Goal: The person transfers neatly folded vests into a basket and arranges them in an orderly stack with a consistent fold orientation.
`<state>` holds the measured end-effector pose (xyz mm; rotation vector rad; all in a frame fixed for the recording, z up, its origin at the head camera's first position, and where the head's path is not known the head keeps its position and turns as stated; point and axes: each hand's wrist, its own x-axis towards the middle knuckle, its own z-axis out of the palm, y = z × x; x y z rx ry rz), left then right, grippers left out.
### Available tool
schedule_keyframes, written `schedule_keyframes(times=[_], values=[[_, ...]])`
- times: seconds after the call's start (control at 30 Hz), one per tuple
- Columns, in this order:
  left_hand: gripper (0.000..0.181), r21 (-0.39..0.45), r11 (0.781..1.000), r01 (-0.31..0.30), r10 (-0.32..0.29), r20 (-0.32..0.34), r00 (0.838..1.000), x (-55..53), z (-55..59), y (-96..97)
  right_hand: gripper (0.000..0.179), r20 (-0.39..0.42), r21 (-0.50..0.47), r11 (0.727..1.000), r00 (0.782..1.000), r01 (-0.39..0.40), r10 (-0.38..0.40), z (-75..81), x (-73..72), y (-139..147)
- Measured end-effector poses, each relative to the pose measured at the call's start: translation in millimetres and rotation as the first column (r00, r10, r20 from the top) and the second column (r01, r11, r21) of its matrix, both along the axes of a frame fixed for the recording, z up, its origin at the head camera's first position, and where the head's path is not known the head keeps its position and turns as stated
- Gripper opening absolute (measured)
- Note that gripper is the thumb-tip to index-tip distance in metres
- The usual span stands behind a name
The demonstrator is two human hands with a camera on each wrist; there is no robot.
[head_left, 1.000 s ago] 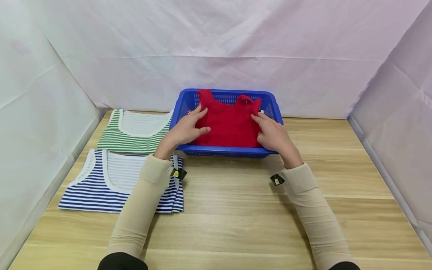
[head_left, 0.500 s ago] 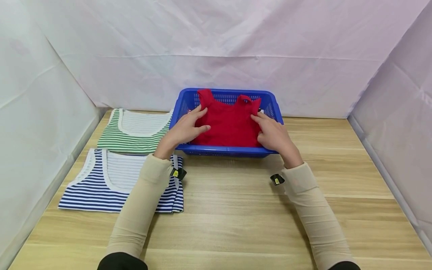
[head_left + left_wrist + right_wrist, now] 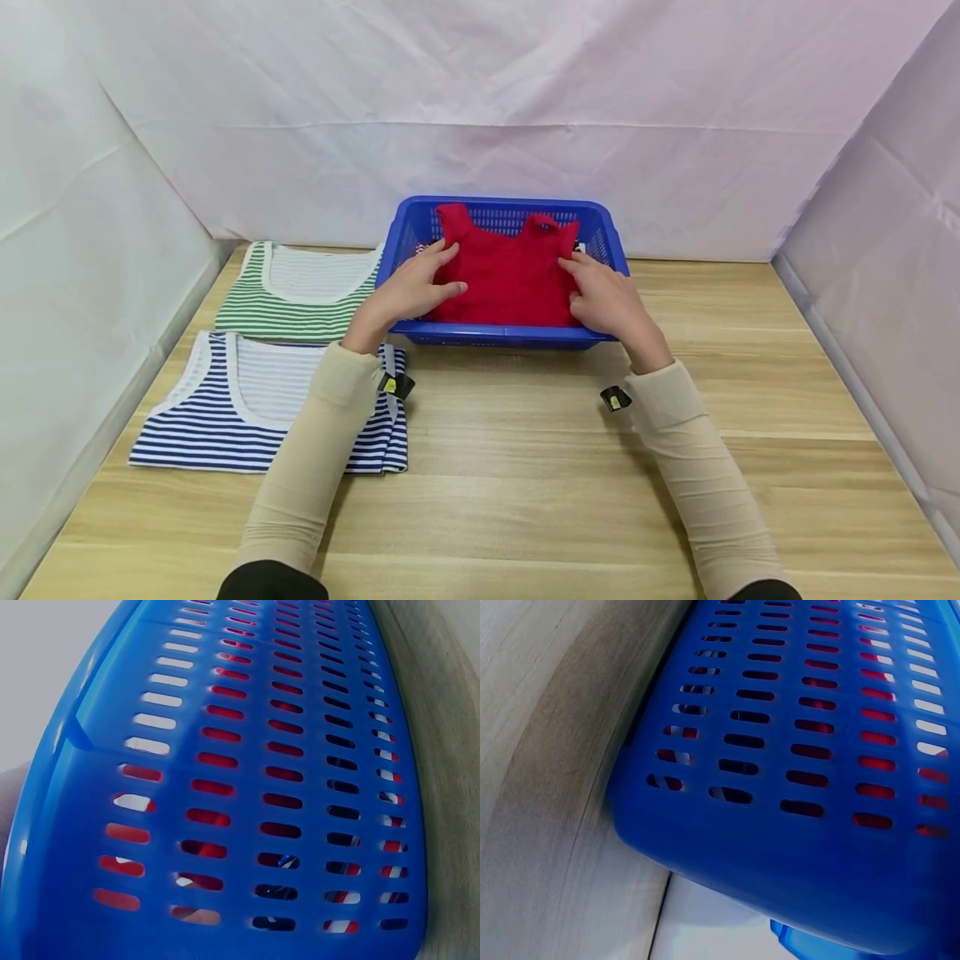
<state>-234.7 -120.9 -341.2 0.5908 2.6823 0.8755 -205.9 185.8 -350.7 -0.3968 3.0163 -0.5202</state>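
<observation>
A folded red tank top (image 3: 510,283) lies in a blue plastic basket (image 3: 502,337), its straps leaning up toward the back. My left hand (image 3: 412,287) reaches over the left rim, thumb and index finger spread against the top's left edge. On the other side my right hand (image 3: 606,296) touches the right edge with an outstretched index finger; its lower fingers are hidden. Through the slots of the basket wall (image 3: 247,772) in the left wrist view, red and striped cloth shows. The right wrist view has the basket wall (image 3: 780,847), with no hand visible.
Left of the basket lies a folded green-striped tank top (image 3: 300,317). Nearer, under my left forearm, is a folded navy-striped tank top (image 3: 210,442). All rest on a wooden table (image 3: 525,483). White sheeting (image 3: 480,100) closes off the back and sides.
The red tank top's straps have settled slightly lower toward the front. Both hands stay nearly still at its edges.
</observation>
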Motion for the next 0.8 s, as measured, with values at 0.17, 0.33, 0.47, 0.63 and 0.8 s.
schedule_keyframes(times=[0.17, 0.33, 0.47, 0.63, 0.8], values=[[0.078, -0.005, 1.000, -0.002, 0.002, 0.020, 1.000, 0.2, 0.0, -1.3, 0.060, 0.001, 0.009, 1.000, 1.000, -0.006, 0.006, 0.4, 0.1, -1.3], [0.078, -0.013, 1.000, 0.011, -0.011, 0.008, 1.000, 0.3, 0.3, -0.9, 0.059, -0.004, 0.008, 1.000, 1.000, -0.004, 0.004, 1.0, 0.8, -1.6], [0.075, -0.021, 1.000, 0.018, -0.018, -0.004, 1.000, 0.9, -0.2, 0.3, 0.058, 0.004, 0.011, 1.000, 1.000, 0.003, -0.003, 1.6, 1.6, -1.9], [0.067, -0.021, 0.999, 0.037, -0.036, 0.012, 0.999, 2.6, -0.5, 0.9, 0.060, 0.000, 0.007, 1.000, 1.000, 0.016, -0.016, 1.6, 1.9, -2.3], [0.064, -0.017, 0.999, 0.041, -0.040, 0.040, 0.998, 3.2, -1.3, 0.6, 0.061, -0.021, -0.015, 0.999, 0.999, 0.033, -0.034, 0.8, 2.3, -2.9]])
